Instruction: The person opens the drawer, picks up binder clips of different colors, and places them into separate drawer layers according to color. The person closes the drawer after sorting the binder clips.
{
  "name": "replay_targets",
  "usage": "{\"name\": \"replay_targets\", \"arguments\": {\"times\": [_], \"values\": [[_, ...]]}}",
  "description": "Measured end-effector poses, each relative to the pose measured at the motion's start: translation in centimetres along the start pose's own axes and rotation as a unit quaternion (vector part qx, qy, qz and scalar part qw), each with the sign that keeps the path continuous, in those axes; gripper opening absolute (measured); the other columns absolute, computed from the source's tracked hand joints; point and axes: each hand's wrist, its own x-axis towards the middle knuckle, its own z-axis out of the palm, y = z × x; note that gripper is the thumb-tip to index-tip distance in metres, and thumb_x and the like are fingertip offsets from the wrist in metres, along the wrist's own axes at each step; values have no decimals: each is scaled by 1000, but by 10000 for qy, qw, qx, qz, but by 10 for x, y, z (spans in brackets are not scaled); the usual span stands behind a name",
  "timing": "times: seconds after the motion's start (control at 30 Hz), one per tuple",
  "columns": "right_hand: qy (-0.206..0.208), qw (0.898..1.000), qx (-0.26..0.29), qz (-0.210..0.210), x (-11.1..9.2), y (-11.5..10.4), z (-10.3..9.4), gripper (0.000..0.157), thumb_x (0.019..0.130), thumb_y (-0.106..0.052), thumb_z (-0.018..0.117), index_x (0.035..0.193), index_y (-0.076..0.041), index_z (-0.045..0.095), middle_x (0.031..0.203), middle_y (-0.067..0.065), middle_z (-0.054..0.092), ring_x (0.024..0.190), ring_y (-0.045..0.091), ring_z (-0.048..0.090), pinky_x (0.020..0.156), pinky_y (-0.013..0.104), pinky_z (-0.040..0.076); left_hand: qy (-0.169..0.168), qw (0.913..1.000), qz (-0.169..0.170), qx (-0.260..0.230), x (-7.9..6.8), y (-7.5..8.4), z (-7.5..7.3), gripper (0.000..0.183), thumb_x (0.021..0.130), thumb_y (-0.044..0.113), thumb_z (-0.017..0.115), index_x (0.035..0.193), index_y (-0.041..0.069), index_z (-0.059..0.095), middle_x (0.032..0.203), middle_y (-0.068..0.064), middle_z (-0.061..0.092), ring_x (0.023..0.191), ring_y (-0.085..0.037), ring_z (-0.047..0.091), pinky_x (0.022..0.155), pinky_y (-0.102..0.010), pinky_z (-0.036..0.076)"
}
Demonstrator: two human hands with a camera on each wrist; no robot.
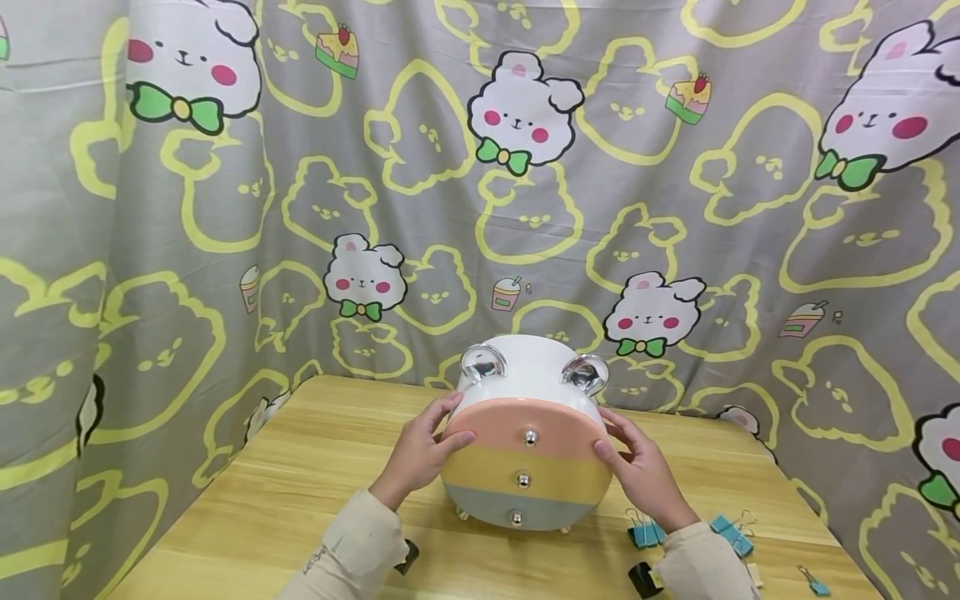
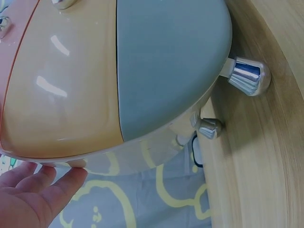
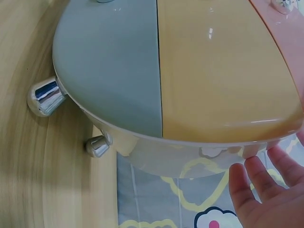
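A rounded white desktop drawer box [image 1: 521,367] stands on the table with its front toward me. Its three drawer fronts are pink [image 1: 495,421], yellow [image 1: 480,468] and blue-grey [image 2: 166,61], each with a silver knob. Two shiny silver ears top it, and short silver feet [image 2: 249,76] hold it up. My left hand [image 1: 423,450] grips the upper left side, thumb over the pink front's edge and fingers along the side wall. On the opposite side, my right hand [image 1: 645,467] holds it likewise, with fingertips [image 3: 256,166] against the white wall in the right wrist view.
Teal binder clips [image 1: 645,532] lie by my right wrist, with another clip [image 1: 731,536] and a small one [image 1: 813,582] farther right. Black pieces [image 1: 643,581] sit near both sleeves. A patterned grey curtain [image 1: 435,217] encloses the wooden table [image 1: 300,467] behind and at the sides.
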Motion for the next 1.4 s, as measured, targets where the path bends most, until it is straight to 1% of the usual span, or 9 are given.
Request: {"name": "replay_targets", "arguments": {"times": [0.4, 0.67, 0.83, 0.9, 0.97, 1.07, 1.2, 1.3, 1.4], "values": [[19, 10000, 12, -10, -1, -3, -1, 46, 98, -16, 59, 142, -9, 47, 135, 15, 54, 120, 32, 53, 82, 29, 51, -241, 9995, 191, 22, 1, -2, -3, 52, 86, 19, 74, 133, 8, 53, 144, -14, 46, 133, -31, 42, 94, -43, 46], [452, 9985, -315, -44, -7, -12, 2, 41, 95, -21, 64, 134, -10, 56, 130, 10, 58, 113, 29, 57, 79, 30, 51, -59, 9991, 215, 359, 2, 0, -3, 57, 85, 28, 76, 135, 15, 52, 138, -9, 52, 131, -34, 44, 97, -61, 39], [1310, 9878, -759, -369, -13, -22, 6, 28, 90, -13, 70, 117, -7, 64, 102, 5, 63, 90, 17, 58, 72, 25, 49, -4, 9987, 210, 466, 6, 8, -2, 66, 83, 34, 76, 139, 19, 47, 141, -8, 49, 132, -32, 41, 100, -62, 33], [1614, 9826, -706, -591, -17, -27, 9, 22, 87, -5, 71, 109, -4, 65, 85, 2, 60, 74, 13, 55, 63, 22, 46, -2, 9981, 232, 570, 9, 11, -1, 67, 82, 36, 76, 140, 22, 46, 141, -9, 49, 130, -33, 43, 100, -61, 34], [1630, 9819, -461, -848, -20, -29, 12, 19, 86, 3, 70, 103, -4, 65, 73, -1, 55, 62, 10, 50, 55, 22, 43, -58, 9976, 367, 591, 12, 14, 0, 67, 82, 35, 76, 141, 25, 46, 141, -9, 49, 128, -33, 45, 99, -60, 35], [1105, 9861, -60, -1241, -24, -30, 18, 23, 84, 8, 68, 103, -5, 65, 68, -3, 54, 55, 9, 49, 48, 24, 42, -252, 9964, 567, 576, 18, 20, 0, 68, 82, 34, 76, 142, 31, 45, 142, -3, 47, 124, -29, 47, 98, -56, 36], [-128, 9900, 169, -1392, -26, -26, 28, 32, 87, 2, 68, 116, -9, 61, 77, -4, 61, 60, 8, 55, 49, 27, 45, -565, 9942, 718, 562, 25, 24, 1, 70, 83, 34, 75, 145, 34, 42, 146, 1, 43, 126, -26, 44, 99, -54, 35], [-1065, 9854, 304, -1293, -27, -21, 35, 41, 89, -2, 67, 127, -10, 55, 86, -1, 64, 65, 8, 58, 52, 27, 49, -754, 9913, 789, 731, 27, 23, 1, 62, 89, 31, 70, 145, 27, 45, 150, -7, 40, 135, -31, 37, 103, -58, 32], [-1728, 9769, 444, -1179, -29, -15, 42, 47, 91, -5, 66, 134, -9, 50, 95, 7, 65, 69, 9, 60, 55, 28, 50, -954, 9877, 832, 919, 27, 20, 1, 52, 94, 27, 64, 144, 19, 49, 151, -13, 37, 141, -33, 25, 106, -59, 26]]}}
